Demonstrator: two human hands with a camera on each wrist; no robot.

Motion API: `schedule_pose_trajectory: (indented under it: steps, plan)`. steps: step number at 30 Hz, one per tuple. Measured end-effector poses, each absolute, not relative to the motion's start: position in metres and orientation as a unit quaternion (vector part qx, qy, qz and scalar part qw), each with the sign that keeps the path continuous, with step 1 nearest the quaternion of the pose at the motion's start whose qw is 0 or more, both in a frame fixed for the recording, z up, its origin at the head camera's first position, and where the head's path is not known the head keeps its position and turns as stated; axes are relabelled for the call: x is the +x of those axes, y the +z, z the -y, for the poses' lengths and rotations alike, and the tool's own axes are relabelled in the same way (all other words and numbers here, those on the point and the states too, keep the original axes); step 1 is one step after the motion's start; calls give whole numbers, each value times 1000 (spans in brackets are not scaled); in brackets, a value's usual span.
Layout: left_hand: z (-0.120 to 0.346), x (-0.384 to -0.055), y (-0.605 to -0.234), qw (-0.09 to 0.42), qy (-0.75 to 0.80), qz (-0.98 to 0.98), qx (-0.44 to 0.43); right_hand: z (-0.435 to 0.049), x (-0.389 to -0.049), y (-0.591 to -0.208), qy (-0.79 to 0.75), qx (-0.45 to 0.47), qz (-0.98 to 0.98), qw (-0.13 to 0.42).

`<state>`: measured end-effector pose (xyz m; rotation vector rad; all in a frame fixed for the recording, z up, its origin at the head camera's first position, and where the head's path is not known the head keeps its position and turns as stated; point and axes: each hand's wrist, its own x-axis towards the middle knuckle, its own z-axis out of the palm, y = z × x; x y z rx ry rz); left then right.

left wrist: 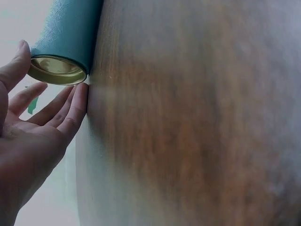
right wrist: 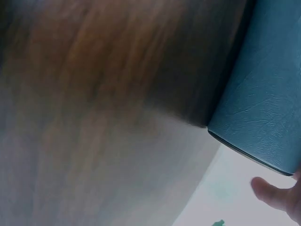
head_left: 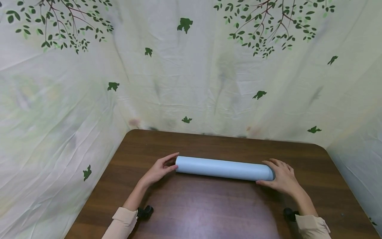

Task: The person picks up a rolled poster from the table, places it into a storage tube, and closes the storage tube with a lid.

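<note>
A light blue cylindrical tube lies lengthwise across the wooden table. My left hand is at its left end, thumb tip at the rim and fingers extended. The left wrist view shows that end's gold-coloured metal rim, with the fingertips just below it. Around the right end curves my right hand, thumb along the near side and fingers over the far side. In the right wrist view only a finger shows past the tube's dark-edged end; the rest of that hand is out of frame.
The brown wooden table has rounded far corners. Behind it hangs a pale cloth backdrop printed with branches and leaves. More cloth runs along both sides. Each wrist carries a small black camera.
</note>
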<state>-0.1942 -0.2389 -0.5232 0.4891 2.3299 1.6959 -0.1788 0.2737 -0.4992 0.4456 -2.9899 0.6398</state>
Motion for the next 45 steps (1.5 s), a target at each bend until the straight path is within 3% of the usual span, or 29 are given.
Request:
schedule_pose_trajectory:
  steps: [7, 29, 45]
  plan:
    - [238, -195, -523, 96, 571, -796, 174, -274, -181, -500, 209, 155, 964, 51]
    - [236, -195, -522, 107, 545, -818, 153, -277, -182, -498, 197, 169, 966, 22]
    - [234, -193, -523, 114, 540, -818, 163, -280, -178, -501, 199, 173, 964, 35]
